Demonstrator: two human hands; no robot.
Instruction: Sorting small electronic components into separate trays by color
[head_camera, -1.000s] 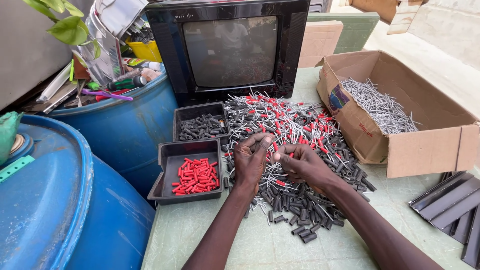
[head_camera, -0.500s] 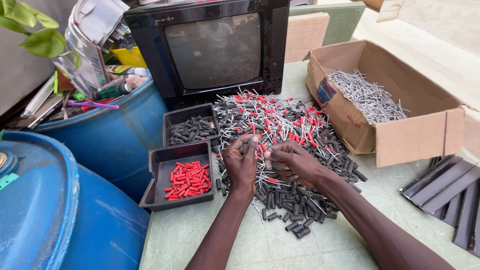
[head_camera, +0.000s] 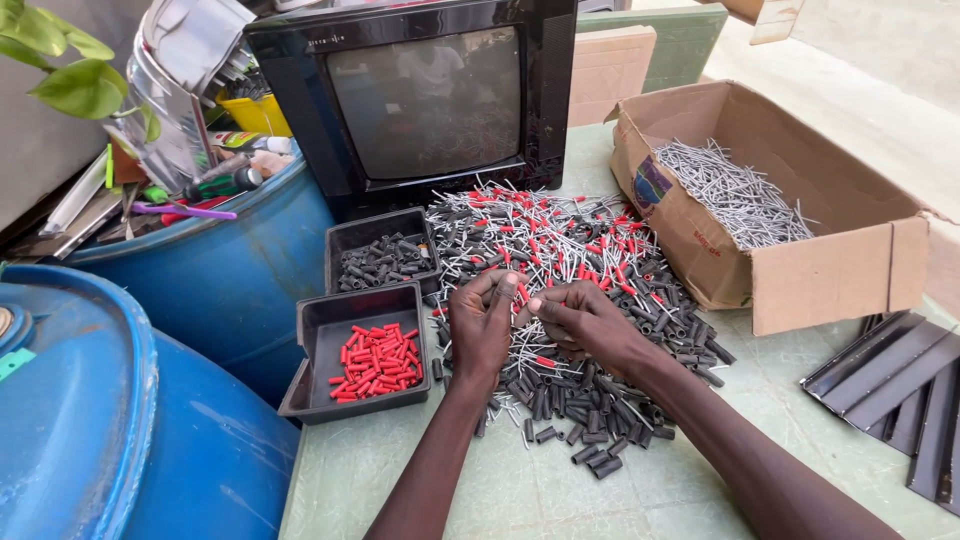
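While my left hand (head_camera: 480, 325) and right hand (head_camera: 585, 320) pinched one sleeved pin (head_camera: 522, 296) between them, I pulled squarely, above the pile (head_camera: 570, 250).

A makeshift workshop; sorting trays (head_camera: 340, 395), a boxed pin stock (head_camera: 735, 195), blue drums (head_camera: 230, 280).

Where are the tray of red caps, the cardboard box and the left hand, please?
tray of red caps (head_camera: 312, 335): head view, bare tray floor.
cardboard box (head_camera: 835, 275): head view, near wall.
left hand (head_camera: 482, 325): head view, back of hand.
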